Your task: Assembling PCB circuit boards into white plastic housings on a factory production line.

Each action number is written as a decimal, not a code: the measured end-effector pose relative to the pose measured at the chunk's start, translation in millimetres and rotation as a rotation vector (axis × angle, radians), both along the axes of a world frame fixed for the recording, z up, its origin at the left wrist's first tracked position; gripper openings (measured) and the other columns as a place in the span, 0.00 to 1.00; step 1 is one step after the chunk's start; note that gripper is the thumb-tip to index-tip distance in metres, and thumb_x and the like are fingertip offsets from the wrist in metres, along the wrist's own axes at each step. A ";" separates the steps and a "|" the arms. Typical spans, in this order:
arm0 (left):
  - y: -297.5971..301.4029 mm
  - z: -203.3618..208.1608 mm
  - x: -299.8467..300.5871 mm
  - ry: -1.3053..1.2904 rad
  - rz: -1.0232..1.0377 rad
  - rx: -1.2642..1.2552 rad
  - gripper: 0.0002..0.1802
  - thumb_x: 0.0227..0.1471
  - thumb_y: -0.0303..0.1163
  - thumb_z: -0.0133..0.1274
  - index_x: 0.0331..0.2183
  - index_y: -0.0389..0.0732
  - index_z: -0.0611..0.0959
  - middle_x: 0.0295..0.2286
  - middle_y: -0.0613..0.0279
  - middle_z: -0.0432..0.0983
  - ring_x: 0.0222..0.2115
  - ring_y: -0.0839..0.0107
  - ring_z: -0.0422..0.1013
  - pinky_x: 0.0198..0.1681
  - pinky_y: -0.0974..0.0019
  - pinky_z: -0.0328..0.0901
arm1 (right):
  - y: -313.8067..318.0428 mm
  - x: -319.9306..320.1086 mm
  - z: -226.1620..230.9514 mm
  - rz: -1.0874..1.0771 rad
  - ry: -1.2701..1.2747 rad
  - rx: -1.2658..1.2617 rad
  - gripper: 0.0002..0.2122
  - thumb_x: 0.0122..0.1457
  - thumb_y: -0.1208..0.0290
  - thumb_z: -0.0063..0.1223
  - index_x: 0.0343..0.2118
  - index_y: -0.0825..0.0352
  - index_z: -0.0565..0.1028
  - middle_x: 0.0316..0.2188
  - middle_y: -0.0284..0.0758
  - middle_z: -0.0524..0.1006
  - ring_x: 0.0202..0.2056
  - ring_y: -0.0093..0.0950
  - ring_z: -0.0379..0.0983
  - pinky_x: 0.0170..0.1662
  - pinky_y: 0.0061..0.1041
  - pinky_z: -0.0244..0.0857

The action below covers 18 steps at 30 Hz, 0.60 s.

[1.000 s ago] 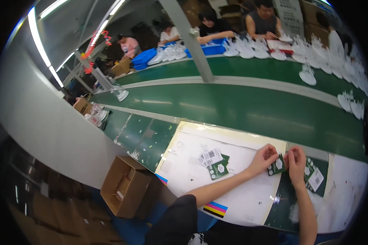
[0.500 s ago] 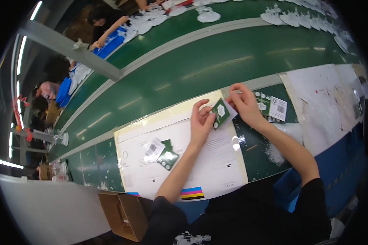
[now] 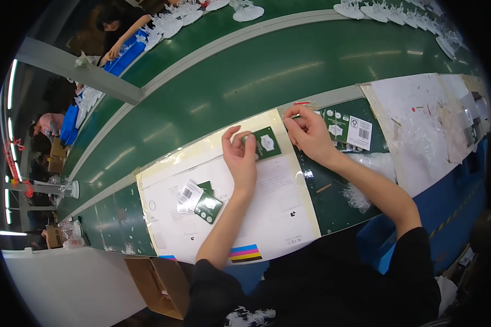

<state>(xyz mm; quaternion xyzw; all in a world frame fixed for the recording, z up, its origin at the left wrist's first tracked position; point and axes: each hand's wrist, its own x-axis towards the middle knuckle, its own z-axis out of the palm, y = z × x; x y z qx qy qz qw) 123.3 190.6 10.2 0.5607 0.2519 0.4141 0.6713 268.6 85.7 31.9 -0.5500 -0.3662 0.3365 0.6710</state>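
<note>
- My left hand (image 3: 240, 163) pinches a small rectangular green card with a white emblem (image 3: 267, 143) by its left end, thumb in front. Gripped this way, most of its printed face lies uncovered, probably so that the far end stays free.
- My right hand (image 3: 315, 137) is just beyond the card's right end, apart from it. Its fingers are curled, thumb and forefinger tips close together; I cannot tell whether something thin is pinched there.
- Both hands are over a large white printed paper sheet (image 3: 273, 204) spread on a glossy green tabletop (image 3: 333, 215), perhaps as a clean, pale work surface.
- On the sheet, left of my forearm, a white barcode card (image 3: 189, 197) overlaps a glossy green card (image 3: 208, 207); they seem set aside there.
- Right of the sheet, near my right wrist, lies a pile of green and white cards (image 3: 335, 124), likely kept within reach. Crumpled clear plastic (image 3: 376, 162) is beside it.
- Below the tabletop's left part, an open brown cardboard box (image 3: 173, 280) holds something small and pale, too unclear to name.
- Across the far side, a co-worker reaches into a blue plastic tray (image 3: 130, 58); its clear-looking contents are indistinct.
</note>
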 end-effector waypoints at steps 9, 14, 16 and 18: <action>-3.1 6.3 2.0 0.042 -0.153 0.112 0.24 0.50 0.22 0.49 0.49 0.35 0.62 0.38 0.58 0.71 0.40 0.75 0.66 0.43 0.73 0.61 | -0.2 0.2 5.9 0.005 0.042 -0.045 0.04 0.62 0.72 0.42 0.36 0.67 0.65 0.19 0.34 0.75 0.13 0.15 0.65 0.15 0.11 0.55; -5.5 3.2 0.7 0.062 -0.196 0.105 0.26 0.49 0.20 0.50 0.51 0.37 0.62 0.40 0.59 0.68 0.41 0.73 0.67 0.45 0.73 0.62 | -0.2 0.0 3.3 -0.073 0.003 0.018 0.05 0.62 0.72 0.42 0.37 0.67 0.65 0.22 0.35 0.76 0.12 0.15 0.65 0.15 0.12 0.57; -2.5 -0.2 0.1 0.026 -0.175 0.087 0.28 0.48 0.18 0.51 0.51 0.37 0.62 0.39 0.60 0.69 0.40 0.74 0.68 0.44 0.73 0.63 | 1.2 0.7 2.7 -0.062 0.011 -0.008 0.05 0.62 0.73 0.42 0.37 0.68 0.65 0.24 0.37 0.76 0.12 0.15 0.65 0.14 0.12 0.56; -1.8 -0.1 1.6 -0.012 -0.159 0.052 0.28 0.47 0.18 0.51 0.50 0.36 0.62 0.38 0.59 0.68 0.40 0.73 0.67 0.43 0.72 0.64 | 0.6 -0.4 3.0 -0.036 0.028 -0.009 0.05 0.62 0.73 0.42 0.37 0.68 0.65 0.24 0.37 0.77 0.11 0.16 0.65 0.14 0.12 0.56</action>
